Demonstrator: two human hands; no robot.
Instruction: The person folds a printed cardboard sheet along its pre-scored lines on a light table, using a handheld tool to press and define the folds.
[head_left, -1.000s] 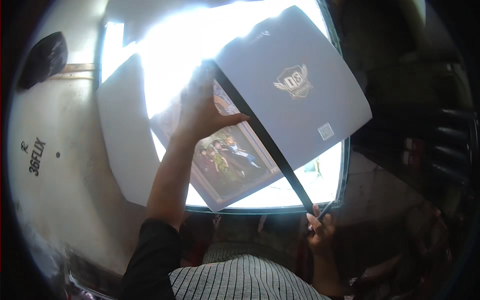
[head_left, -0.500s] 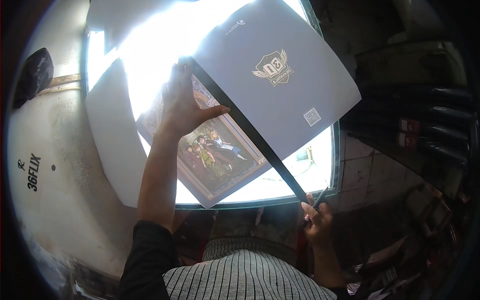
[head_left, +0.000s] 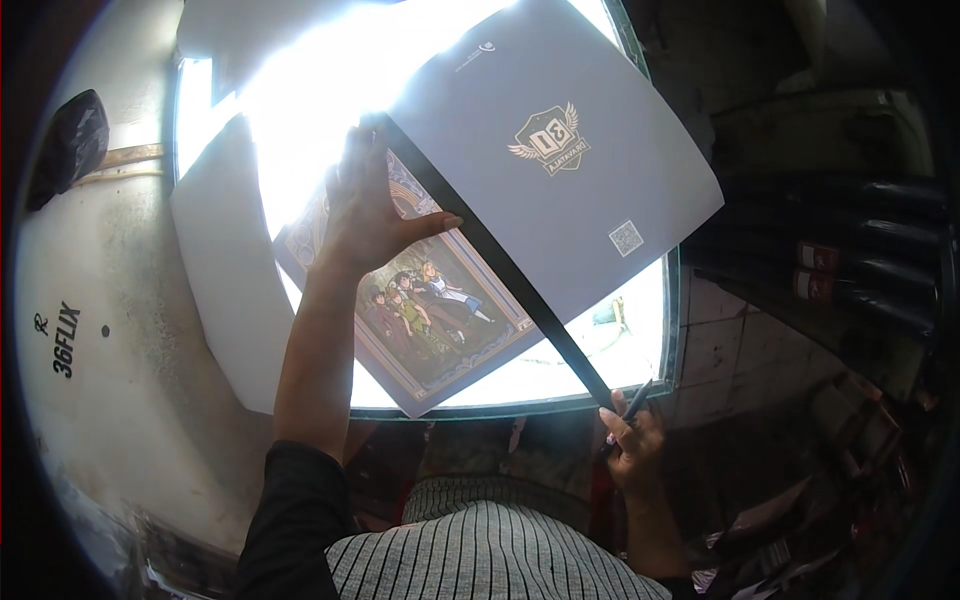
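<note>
Clock face is centred on my view, 12 at the top.

Left grip (head_left: 362, 222), 10 o'clock: spread wide, palm down, closed around nothing. Its thumb bears on the black straightedge (head_left: 524, 296); the other fingertips are partly lost in glare. The spread presumably steadies the upper end.

Right grip (head_left: 636, 442), between 4 and 5 o'clock: fingers curled closed on a slim dark pen-like tool (head_left: 640, 398), right beside the straightedge's lower end. Pen or blade: cannot tell. Whether these fingers also pinch the straightedge is unclear.

The straightedge slants from 11 o'clock to past 4, lying over the blue-grey printed sheet (head_left: 500, 130). On its 1 o'clock side: a winged shield emblem (head_left: 548, 140) and a square code (head_left: 626, 238). On its 8 o'clock side: a framed illustration of figures (head_left: 430, 310). Set between these, the straightedge seems aligned with the illustration's border.

Beneath: backlit glass tabletop (head_left: 650, 345); the light perhaps helps show edges. White sheet (head_left: 215, 270) at 9 o'clock. Dark plastic bag (head_left: 75, 145) at 10, well apart.
</note>
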